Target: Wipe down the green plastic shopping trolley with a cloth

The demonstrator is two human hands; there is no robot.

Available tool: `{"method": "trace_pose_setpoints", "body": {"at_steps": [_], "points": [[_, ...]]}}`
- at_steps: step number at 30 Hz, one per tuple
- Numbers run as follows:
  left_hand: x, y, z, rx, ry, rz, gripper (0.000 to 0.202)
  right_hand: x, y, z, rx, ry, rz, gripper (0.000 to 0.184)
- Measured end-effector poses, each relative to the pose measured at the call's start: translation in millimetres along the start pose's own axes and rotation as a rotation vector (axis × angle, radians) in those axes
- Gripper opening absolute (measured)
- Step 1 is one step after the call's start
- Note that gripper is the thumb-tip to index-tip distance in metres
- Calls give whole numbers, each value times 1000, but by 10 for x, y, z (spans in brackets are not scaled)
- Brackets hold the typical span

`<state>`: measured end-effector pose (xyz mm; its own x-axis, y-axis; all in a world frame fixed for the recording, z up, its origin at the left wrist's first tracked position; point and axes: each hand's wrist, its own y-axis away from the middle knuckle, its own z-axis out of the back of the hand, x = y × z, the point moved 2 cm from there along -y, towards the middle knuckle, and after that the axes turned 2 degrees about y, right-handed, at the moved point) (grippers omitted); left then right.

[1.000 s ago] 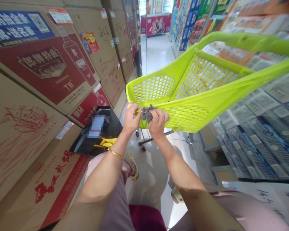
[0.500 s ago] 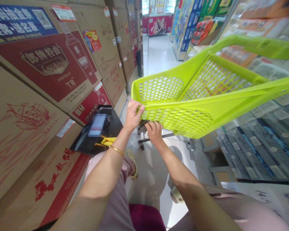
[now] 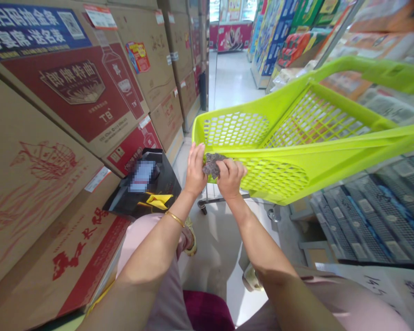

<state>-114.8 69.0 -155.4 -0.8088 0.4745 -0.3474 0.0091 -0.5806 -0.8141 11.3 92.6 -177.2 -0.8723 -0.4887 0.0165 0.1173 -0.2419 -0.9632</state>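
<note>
The rag (image 3: 211, 169) is held in the right hand (image 3: 231, 177); the left hand (image 3: 195, 172)'s grip cannot be told. If pushed hard, the cart (image 3: 279, 151) just ahead may be rolled.

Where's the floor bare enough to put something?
The floor between the shoes is bare, and so is the aisle beyond the green cart. It's crowded left, with cartons and a black bag, and right, with stacked packages.

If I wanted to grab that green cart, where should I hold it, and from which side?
Probably the raised bar of the green cart, coming from the picture's right: it sweeps up there into a thick bar. The opposite end has the left hand and right hand at it.
</note>
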Motion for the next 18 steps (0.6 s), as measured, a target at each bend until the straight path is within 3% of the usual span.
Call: {"method": "trace_pose_setpoints", "body": {"at_steps": [7,10,13,18], "points": [[-8,-12,-2,19,-11,49,43,54,548,-5,159,-62,82,20],[3,3,-12,32,-13,38,45,32,637,-18,223,-137,61,22],[21,48,-19,25,-32,4,50,0,503,10,160,-125,10,24],[15,118,-16,34,-56,-31,56,-65,6,104,-5,-37,-78,24]]}}
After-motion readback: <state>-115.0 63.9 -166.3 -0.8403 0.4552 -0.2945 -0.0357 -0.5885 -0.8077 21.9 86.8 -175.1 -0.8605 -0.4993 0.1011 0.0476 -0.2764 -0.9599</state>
